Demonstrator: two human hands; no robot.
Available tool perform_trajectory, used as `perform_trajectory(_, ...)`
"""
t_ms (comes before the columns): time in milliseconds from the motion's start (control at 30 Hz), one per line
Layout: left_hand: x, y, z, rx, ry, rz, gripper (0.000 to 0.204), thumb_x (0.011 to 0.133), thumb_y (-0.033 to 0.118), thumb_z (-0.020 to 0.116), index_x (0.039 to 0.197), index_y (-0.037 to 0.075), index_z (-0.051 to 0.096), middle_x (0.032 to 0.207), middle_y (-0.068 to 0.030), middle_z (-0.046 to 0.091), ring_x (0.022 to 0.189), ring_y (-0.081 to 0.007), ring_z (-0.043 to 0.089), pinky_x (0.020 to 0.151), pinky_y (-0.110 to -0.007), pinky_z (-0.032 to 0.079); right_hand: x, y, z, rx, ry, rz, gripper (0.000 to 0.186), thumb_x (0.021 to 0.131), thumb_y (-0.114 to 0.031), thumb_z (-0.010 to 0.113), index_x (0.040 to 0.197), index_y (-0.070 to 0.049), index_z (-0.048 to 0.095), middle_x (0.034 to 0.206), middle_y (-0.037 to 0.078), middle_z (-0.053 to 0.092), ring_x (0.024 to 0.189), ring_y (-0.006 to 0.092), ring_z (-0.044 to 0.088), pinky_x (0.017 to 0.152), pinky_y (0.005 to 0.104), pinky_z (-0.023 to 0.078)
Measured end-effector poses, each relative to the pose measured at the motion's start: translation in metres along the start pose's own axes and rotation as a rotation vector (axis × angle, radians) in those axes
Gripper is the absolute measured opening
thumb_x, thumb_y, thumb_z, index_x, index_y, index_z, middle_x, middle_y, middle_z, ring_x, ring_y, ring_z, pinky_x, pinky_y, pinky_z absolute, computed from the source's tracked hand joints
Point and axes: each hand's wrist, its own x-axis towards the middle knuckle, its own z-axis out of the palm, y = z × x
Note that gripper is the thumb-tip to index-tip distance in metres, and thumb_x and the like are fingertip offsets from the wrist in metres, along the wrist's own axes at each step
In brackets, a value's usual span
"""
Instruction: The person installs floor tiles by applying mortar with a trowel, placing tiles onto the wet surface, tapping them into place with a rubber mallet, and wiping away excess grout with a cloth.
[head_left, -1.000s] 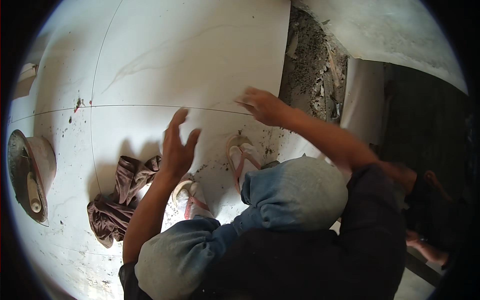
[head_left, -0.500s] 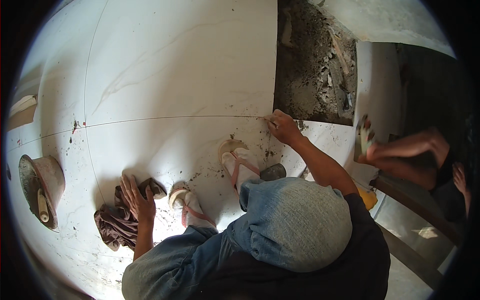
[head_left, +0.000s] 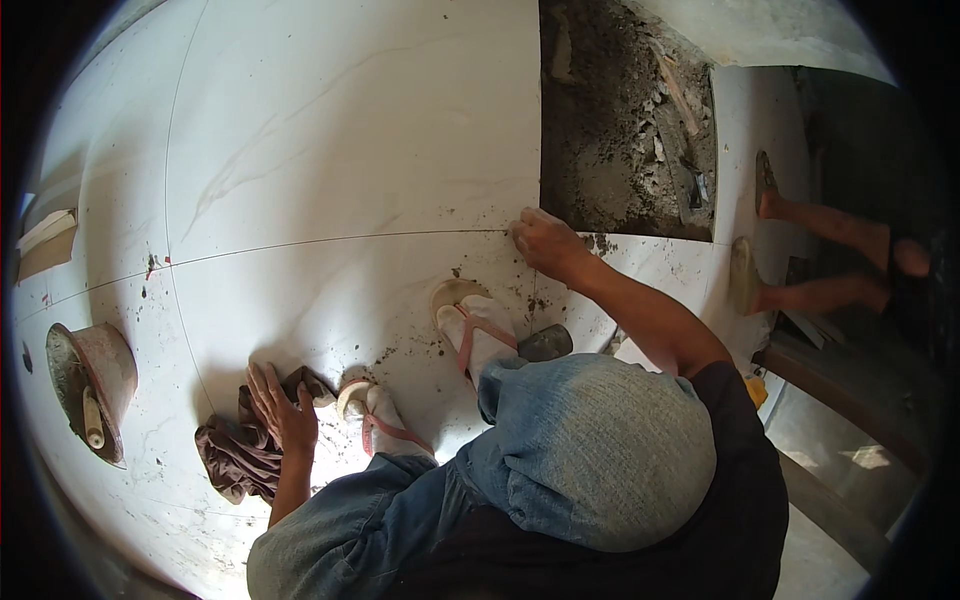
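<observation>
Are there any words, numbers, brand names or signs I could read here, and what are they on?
None that I can read.
White, grey-veined floor tiles: only veins, dirt and small red marks, too tiny to make out.
Crumpled dark brown cloth: no lettering shows.
Round, dirty, reddish-grey bucket: no lettering shows.
Flat-sided, pale brown cardboard-like piece: too small to tell.

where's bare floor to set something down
Widest: the glossy white veined tile left of the dark earthy gap. A narrower speckled strip lies between the round grimy bucket and crumpled brown cloth. Crowded: around the left hand over that cloth, pink-strapped beige sandals and dark grey cylinder.
</observation>
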Motion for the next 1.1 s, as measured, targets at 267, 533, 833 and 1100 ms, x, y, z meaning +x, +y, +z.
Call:
perform_trajectory(267, 0.000, 0.001, 0.005, 0.010, 0.033, -0.009, 0.070, 0.087, 0.022, 0.059, 0.147, 0.006, 0.026, 0.155, -0.0161, 0.019, 0.143, -0.0341, 0.018, 0.113, -0.051, 0.018, 0.018, -0.023, 0.011, -0.257, -0.105, -0.132, 0.011, 0.078, -0.007, 0.056, 0.083, -0.003, 0.064, 0.092, 0.012, 0.060, 0.088, 0.0274, 0.062, 0.075, 0.0378, 0.053)
perform_trajectory(533, -0.025, 0.006, -0.009, 0.002, -0.251, -0.032, 0.074, 0.089, 0.029, 0.056, 0.149, 0.005, 0.019, 0.157, -0.0170, 0.011, 0.144, -0.0369, 0.012, 0.113, -0.052, 0.017, 0.015, 0.001, -0.017, 0.056, -0.297, 0.179, 0.033, 0.085, -0.026, 0.062, 0.105, 0.000, 0.064, 0.101, 0.017, 0.062, 0.098, 0.0360, 0.061, 0.083, 0.0432, 0.050)
perform_trajectory(833, -0.085, -0.074, -0.001, -0.710, -0.425, -0.202, 0.042, 0.087, 0.012, 0.061, 0.125, -0.002, 0.051, 0.122, -0.0250, 0.057, 0.113, -0.0386, 0.057, 0.098, -0.045, 0.043, -0.248, -0.117, 0.036, 0.276, -0.215, 0.732, 0.044, 0.085, -0.041, 0.065, 0.110, -0.006, 0.058, 0.096, 0.020, 0.062, 0.095, 0.0318, 0.061, 0.078, 0.0437, 0.048)
perform_trajectory(1100, 0.163, 0.075, -0.043, 0.071, -0.190, 0.802, 0.058, 0.089, 0.025, 0.058, 0.139, 0.003, 0.039, 0.148, -0.0174, 0.034, 0.141, -0.0321, 0.024, 0.115, -0.050, 0.016, -0.251, -0.132, 0.045, 0.578, -0.123, 1.245, 0.038, 0.085, -0.037, 0.063, 0.104, -0.005, 0.060, 0.080, 0.016, 0.062, 0.077, 0.0313, 0.062, 0.069, 0.0429, 0.048)
